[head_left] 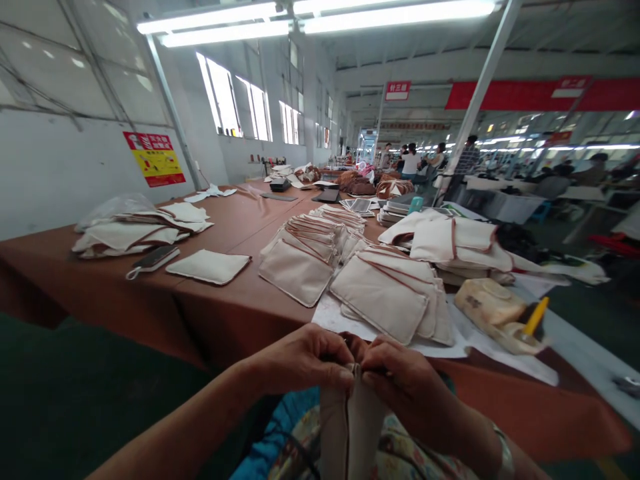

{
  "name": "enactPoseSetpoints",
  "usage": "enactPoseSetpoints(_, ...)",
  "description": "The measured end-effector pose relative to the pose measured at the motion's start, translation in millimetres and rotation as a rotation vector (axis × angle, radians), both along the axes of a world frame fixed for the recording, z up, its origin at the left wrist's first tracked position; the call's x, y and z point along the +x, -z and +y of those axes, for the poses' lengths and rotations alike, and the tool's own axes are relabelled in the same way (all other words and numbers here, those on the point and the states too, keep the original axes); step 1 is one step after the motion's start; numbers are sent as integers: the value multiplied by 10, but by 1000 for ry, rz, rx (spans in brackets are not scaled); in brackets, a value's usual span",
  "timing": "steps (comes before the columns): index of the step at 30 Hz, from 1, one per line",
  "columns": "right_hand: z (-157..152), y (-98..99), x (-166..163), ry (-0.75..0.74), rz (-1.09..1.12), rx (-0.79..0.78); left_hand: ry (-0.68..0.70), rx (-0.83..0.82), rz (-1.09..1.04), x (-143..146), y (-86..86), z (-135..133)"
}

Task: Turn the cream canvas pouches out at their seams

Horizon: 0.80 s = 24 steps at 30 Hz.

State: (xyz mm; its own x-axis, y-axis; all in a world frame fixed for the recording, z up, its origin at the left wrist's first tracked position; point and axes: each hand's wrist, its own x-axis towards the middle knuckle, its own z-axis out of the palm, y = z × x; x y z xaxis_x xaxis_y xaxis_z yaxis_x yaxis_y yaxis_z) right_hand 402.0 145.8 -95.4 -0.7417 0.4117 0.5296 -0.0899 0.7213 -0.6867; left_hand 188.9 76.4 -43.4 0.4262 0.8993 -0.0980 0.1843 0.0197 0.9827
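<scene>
My left hand (300,360) and my right hand (407,383) meet low in front of me, both pinching the top edge of a cream fabric pouch (347,427) that hangs down over my lap. The fingertips of both hands touch at the pouch's upper rim. On the brown table (225,313) just beyond lie rows of similar cream pouches with brown piping (385,293), overlapping one another, and a second row (305,257) to their left.
A single flat pouch (209,265) and a stack of pieces (135,230) lie at the table's left. A glue pot with a yellow-handled tool (505,313) sits at right. More pouches (453,243) are piled behind. People work at far benches (413,160).
</scene>
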Motion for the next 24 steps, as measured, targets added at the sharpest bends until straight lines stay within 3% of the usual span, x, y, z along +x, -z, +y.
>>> enactPoseSetpoints(4, -56, -14, -49, -6, 23, 142, -20, -11, -7, 23, -3, -13)
enactPoseSetpoints(8, -168, 32, -97, 129, 17, 412, -56, 8, 52, 60, 15, -52)
enactPoseSetpoints(11, -224, 32, -119, 158, 25, 418, -52, 5, 66, 103, 23, -94)
enactPoseSetpoints(14, -193, -2, -115, 102, 13, 146, -47, 3, 64, 126, 24, -125)
enactPoseSetpoints(17, -110, -17, -84, -82, -13, -444, -77, -47, 41, 114, 32, -141)
enactPoseSetpoints(19, -66, -17, -56, -207, -17, -741, -98, -73, 23, 99, 40, -151)
enactPoseSetpoints(21, -56, -36, -29, -234, -23, -805, -105, -81, 10, 91, 43, -165)
enactPoseSetpoints(24, -97, -121, 3, -182, -46, -683, -115, -87, 0, 96, 39, -183)
